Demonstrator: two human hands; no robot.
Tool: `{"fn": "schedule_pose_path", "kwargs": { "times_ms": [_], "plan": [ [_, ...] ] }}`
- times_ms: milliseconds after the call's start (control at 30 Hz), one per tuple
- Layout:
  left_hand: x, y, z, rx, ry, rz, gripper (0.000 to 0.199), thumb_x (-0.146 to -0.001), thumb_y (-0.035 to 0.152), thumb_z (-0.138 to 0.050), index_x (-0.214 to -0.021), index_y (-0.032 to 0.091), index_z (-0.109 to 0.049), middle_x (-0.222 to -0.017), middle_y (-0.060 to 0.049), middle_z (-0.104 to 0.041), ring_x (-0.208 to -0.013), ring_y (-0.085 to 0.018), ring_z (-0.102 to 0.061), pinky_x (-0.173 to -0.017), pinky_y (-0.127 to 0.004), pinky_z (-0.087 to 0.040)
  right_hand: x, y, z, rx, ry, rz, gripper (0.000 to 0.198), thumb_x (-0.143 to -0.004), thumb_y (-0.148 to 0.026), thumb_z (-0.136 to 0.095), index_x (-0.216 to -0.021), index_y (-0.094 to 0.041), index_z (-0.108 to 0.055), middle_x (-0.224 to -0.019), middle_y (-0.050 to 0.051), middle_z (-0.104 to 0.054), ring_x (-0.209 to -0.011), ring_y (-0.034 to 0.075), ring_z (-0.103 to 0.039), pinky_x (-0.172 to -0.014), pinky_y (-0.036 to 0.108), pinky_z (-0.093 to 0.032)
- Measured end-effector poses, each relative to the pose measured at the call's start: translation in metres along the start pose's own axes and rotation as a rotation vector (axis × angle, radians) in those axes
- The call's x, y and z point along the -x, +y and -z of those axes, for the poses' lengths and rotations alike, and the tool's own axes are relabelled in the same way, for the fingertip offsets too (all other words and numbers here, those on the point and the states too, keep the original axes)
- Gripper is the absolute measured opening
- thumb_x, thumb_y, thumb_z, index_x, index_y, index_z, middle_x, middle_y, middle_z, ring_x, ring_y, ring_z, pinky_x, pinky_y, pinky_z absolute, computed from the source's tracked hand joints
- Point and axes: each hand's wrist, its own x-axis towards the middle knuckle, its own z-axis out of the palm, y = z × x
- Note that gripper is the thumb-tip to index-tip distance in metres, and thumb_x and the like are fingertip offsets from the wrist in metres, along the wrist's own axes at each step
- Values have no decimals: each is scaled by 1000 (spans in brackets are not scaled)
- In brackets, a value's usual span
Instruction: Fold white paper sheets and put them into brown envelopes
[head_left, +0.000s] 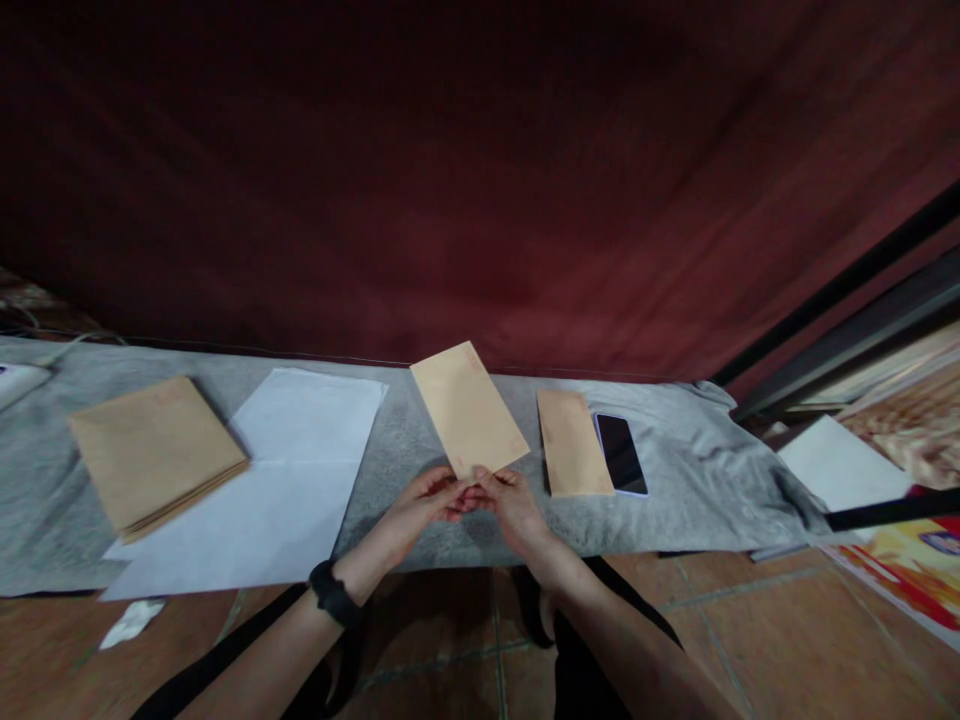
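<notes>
A tan paper envelope (469, 405) with faint red print is held up over the grey cloth, tilted to the left. My left hand (431, 503) and my right hand (508, 497) meet at its lower corner, fingers closed and thumbs pressed on the paper. Flat on the cloth to the right lies another tan envelope (574, 445), its edge against a dark-screened phone (622, 455). A stack of tan envelopes (157, 450) sits at the left, partly over white paper sheets (307, 470).
A grey cloth (697, 480) covers the long narrow surface. Behind it hangs a dark red curtain (465, 200). Dark bars (847, 290) slant at the right, near a white sheet (844, 465) and a colourful printed box (907, 570). Crumpled tissue (131, 622) lies on the tiled floor.
</notes>
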Motion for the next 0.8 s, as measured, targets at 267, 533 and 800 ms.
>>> {"fn": "schedule_pose_path", "kwargs": {
  "times_ms": [267,533,800],
  "plan": [
    [-5,1,7,-128,56,5,46,-68,52,-79,-94,14,-69,-76,-5,-74,-65,-17,-67,-60,-28,-46,13,6,-7,-73,-103,-129,51,-60,-56,-90,-85,-14,-75,-77,6,-76,-68,17,-72,-68,30,-59],
    [-15,-1,49,-275,64,166,54,-52,56,-85,-79,17,-60,-60,1,-67,-50,-13,-61,-49,-24,-43,-7,1,14,24,140,-98,32,-69,-37,-78,-91,-21,-61,-72,-2,-68,-56,15,-65,-49,25,-53],
    [-16,-5,60,-385,30,235,47,-55,53,-83,-74,19,-57,-56,2,-64,-47,-12,-58,-47,-23,-42,-13,5,28,763,186,371,20,-86,-18,-56,-102,-23,-68,-91,3,-71,-81,19,-68,-76,31,-56]
  ]
}}
